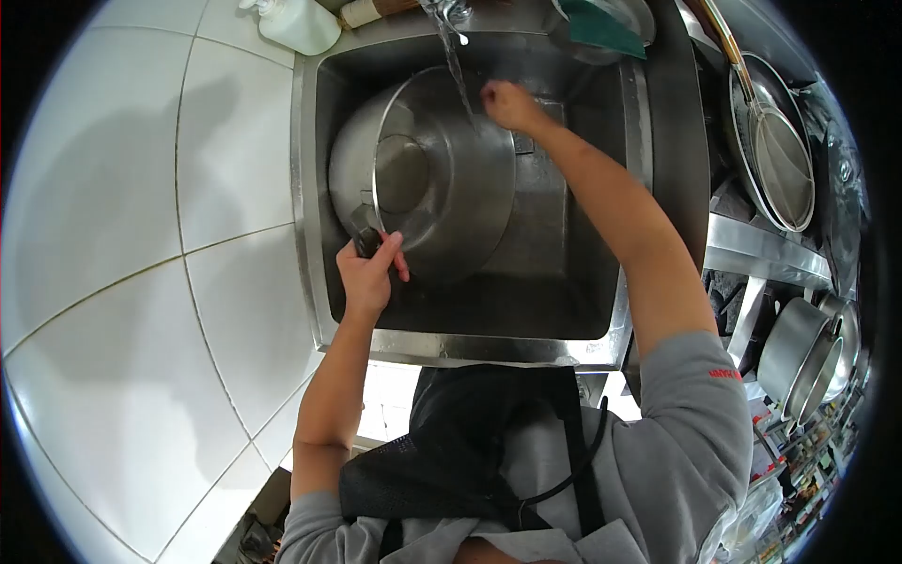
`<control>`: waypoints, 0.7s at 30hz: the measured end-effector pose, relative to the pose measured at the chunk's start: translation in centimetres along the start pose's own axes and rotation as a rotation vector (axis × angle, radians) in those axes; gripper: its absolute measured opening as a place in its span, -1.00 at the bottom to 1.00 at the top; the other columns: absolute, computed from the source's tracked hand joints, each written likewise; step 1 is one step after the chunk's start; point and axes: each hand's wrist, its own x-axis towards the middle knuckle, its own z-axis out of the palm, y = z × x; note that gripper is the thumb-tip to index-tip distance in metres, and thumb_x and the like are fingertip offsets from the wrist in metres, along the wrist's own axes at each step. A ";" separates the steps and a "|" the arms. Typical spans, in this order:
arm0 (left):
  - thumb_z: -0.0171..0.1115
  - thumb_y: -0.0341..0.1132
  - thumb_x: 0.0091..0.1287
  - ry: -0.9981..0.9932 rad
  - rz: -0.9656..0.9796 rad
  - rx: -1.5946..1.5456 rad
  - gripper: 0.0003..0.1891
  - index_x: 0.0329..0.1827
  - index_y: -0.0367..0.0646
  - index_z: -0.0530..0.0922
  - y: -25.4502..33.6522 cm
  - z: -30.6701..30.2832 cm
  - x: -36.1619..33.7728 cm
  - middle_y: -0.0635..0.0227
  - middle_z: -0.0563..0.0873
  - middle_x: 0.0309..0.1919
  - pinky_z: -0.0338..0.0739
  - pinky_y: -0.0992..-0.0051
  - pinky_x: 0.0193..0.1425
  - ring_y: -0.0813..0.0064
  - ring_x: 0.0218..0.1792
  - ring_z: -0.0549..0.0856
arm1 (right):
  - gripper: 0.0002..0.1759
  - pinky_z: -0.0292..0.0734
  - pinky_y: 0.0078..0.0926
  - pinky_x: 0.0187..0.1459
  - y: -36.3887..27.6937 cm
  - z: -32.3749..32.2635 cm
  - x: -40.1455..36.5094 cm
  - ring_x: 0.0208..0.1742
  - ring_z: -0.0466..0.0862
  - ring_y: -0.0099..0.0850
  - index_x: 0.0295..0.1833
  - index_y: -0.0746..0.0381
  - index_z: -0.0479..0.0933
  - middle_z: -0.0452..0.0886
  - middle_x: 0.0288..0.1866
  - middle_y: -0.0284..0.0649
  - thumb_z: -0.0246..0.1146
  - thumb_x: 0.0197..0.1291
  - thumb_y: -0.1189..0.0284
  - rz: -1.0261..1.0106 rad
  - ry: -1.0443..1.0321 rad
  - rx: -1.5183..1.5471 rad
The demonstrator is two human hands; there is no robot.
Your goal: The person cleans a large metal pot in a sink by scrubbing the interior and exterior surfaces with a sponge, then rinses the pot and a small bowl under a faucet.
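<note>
A large round metal pot [460, 202] lies tilted inside the sink [536, 310]. My left hand [371, 268] is closed on its near-left edge, at a dark handle [366, 242], with the thumb on top. My right hand [510, 105] is closed in a fist at the far right side of the pot, just right of the falling water [455, 70]. What that fist holds, if anything, is hidden. Water runs from the tap [445, 11] onto the metal of the pot.
A pump bottle [296, 23] stands on the white tiles at the back left. Behind the sink on the right sits a green scouring pad [606, 28]. Strainers [785, 169] and metal pots [799, 348] are off to the right.
</note>
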 end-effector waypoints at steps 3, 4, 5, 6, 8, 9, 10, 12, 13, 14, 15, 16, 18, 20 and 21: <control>0.34 -0.37 0.35 0.021 -0.019 0.036 -0.80 -0.39 -0.23 0.51 0.2 0.3 1.0 0.32 0.57 -0.67 0.44 0.50 -0.56 0.52 -0.68 0.54 | -0.62 0.55 -0.13 0.15 -2.6 -0.4 3.2 0.03 0.70 -0.02 -0.08 0.26 0.69 0.71 -0.07 0.08 0.15 0.12 0.27 -0.121 -0.311 0.263; 0.34 -0.37 0.35 0.028 -0.018 0.032 -0.80 -0.39 -0.23 0.51 0.3 0.2 1.1 0.32 0.57 -0.67 0.44 0.50 -0.56 0.52 -0.68 0.54 | -0.62 0.55 -0.13 0.15 -4.4 -1.0 3.6 0.03 0.70 -0.02 -0.08 0.26 0.69 0.71 -0.07 0.08 0.15 0.12 0.27 -0.126 -0.316 0.261; 0.33 -0.36 0.35 0.021 -0.020 0.024 -0.79 -0.39 -0.23 0.51 0.5 0.3 1.5 0.33 0.56 -0.67 0.44 0.50 -0.56 0.52 -0.69 0.54 | -0.63 0.56 -0.13 0.13 -6.1 -2.0 3.9 0.02 0.70 -0.01 -0.08 0.27 0.69 0.71 -0.07 0.08 0.15 0.13 0.28 -0.263 -0.355 0.041; 0.33 -0.35 0.36 0.015 -0.029 0.016 -0.78 -0.40 -0.23 0.50 0.5 0.4 1.6 0.34 0.56 -0.68 0.43 0.50 -0.56 0.53 -0.69 0.53 | -0.63 0.57 -0.14 0.11 -7.6 -2.7 3.9 0.01 0.69 0.01 -0.09 0.27 0.69 0.71 -0.07 0.08 0.14 0.13 0.28 -0.393 -0.394 -0.180; 0.33 -0.35 0.36 0.009 -0.025 0.038 -0.78 -0.40 -0.23 0.50 0.7 0.6 1.5 0.34 0.56 -0.68 0.43 0.50 -0.56 0.53 -0.69 0.53 | -0.63 0.57 -0.15 0.11 -9.8 -3.7 4.2 0.02 0.69 0.00 -0.09 0.27 0.69 0.70 -0.05 0.07 0.13 0.14 0.29 -0.418 -0.433 -0.226; 0.32 -0.35 0.36 0.003 -0.021 0.067 -0.78 -0.40 -0.22 0.50 0.7 0.7 1.3 0.35 0.55 -0.68 0.43 0.51 -0.57 0.53 -0.69 0.53 | -0.63 0.57 -0.16 0.11 -10.0 -3.6 4.4 0.03 0.68 -0.01 -0.09 0.28 0.69 0.70 -0.03 0.05 0.12 0.15 0.29 -0.444 -0.469 -0.268; 0.32 -0.35 0.36 0.005 -0.021 0.062 -0.78 -0.40 -0.22 0.50 0.5 0.6 1.2 0.35 0.55 -0.68 0.43 0.51 -0.57 0.53 -0.69 0.53 | -0.63 0.57 -0.16 0.11 -10.2 -3.6 4.6 0.03 0.68 -0.01 -0.09 0.28 0.69 0.70 -0.03 0.05 0.12 0.15 0.29 -0.445 -0.472 -0.271; 0.32 -0.35 0.37 -0.010 -0.038 0.055 -0.79 -0.39 -0.23 0.50 0.1 0.3 1.0 0.35 0.56 -0.68 0.42 0.51 -0.57 0.53 -0.68 0.54 | -0.61 0.56 -0.16 0.12 -10.2 -3.7 5.2 0.06 0.68 -0.03 -0.04 0.28 0.67 0.69 0.01 0.04 0.12 0.18 0.27 -0.418 -0.430 -0.202; 0.32 -0.35 0.37 -0.008 -0.034 0.049 -0.79 -0.39 -0.23 0.50 0.2 0.3 1.1 0.35 0.56 -0.68 0.42 0.51 -0.57 0.53 -0.68 0.54 | -0.61 0.56 -0.16 0.12 -9.2 -3.3 5.9 0.06 0.68 -0.03 -0.04 0.28 0.67 0.69 0.01 0.04 0.12 0.18 0.27 -0.422 -0.430 -0.209; 0.32 -0.36 0.37 -0.028 -0.036 0.034 -0.79 -0.38 -0.23 0.51 0.4 0.2 1.0 0.35 0.56 -0.67 0.42 0.51 -0.58 0.53 -0.69 0.54 | -0.60 0.55 -0.17 0.13 -7.9 -3.0 6.0 0.08 0.68 -0.05 0.01 0.27 0.65 0.70 0.02 0.02 0.15 0.19 0.24 -0.300 -0.365 -0.093; 0.32 -0.36 0.37 -0.048 -0.033 0.020 -0.80 -0.38 -0.24 0.51 0.9 0.1 1.0 0.34 0.56 -0.67 0.42 0.50 -0.59 0.53 -0.69 0.54 | -0.58 0.55 -0.17 0.15 -6.5 -2.6 5.8 0.10 0.68 -0.07 0.05 0.25 0.64 0.70 0.03 0.00 0.18 0.21 0.21 -0.181 -0.296 0.021; 0.32 -0.36 0.37 -0.043 -0.015 0.015 -0.80 -0.38 -0.24 0.51 1.9 0.2 1.0 0.34 0.56 -0.67 0.42 0.50 -0.59 0.53 -0.69 0.54 | -0.51 0.52 -0.19 0.19 -5.4 -2.8 4.8 0.15 0.66 -0.08 0.15 0.23 0.59 0.67 0.10 0.00 0.22 0.20 0.15 -0.088 -0.190 0.060; 0.31 -0.38 0.36 -0.064 -0.061 -0.023 -0.82 -0.36 -0.25 0.52 4.6 0.3 0.1 0.31 0.57 -0.66 0.42 0.48 -0.60 0.50 -0.70 0.54 | -0.30 0.46 -0.21 0.29 -1.8 -2.2 2.7 0.28 0.59 -0.09 0.31 0.24 0.48 0.58 0.26 0.04 0.29 0.17 0.02 0.107 -0.006 0.067; 0.30 -0.38 0.37 -0.082 -0.058 -0.065 -0.83 -0.36 -0.25 0.52 7.8 -0.4 -1.7 0.29 0.57 -0.66 0.43 0.47 -0.60 0.48 -0.70 0.54 | -0.06 0.35 -0.22 0.39 3.9 -0.4 0.5 0.40 0.48 -0.07 0.39 0.35 0.37 0.44 0.39 0.14 0.35 0.10 -0.13 0.321 0.038 -0.006; 0.28 -0.37 0.37 -0.105 -0.061 -0.101 -0.83 -0.35 -0.26 0.53 9.3 -1.2 -2.4 0.27 0.57 -0.65 0.43 0.46 -0.61 0.46 -0.70 0.54 | 0.07 0.29 -0.22 0.43 5.7 0.2 -0.2 0.46 0.41 -0.06 0.42 0.42 0.31 0.37 0.44 0.19 0.38 0.05 -0.21 0.437 0.004 -0.036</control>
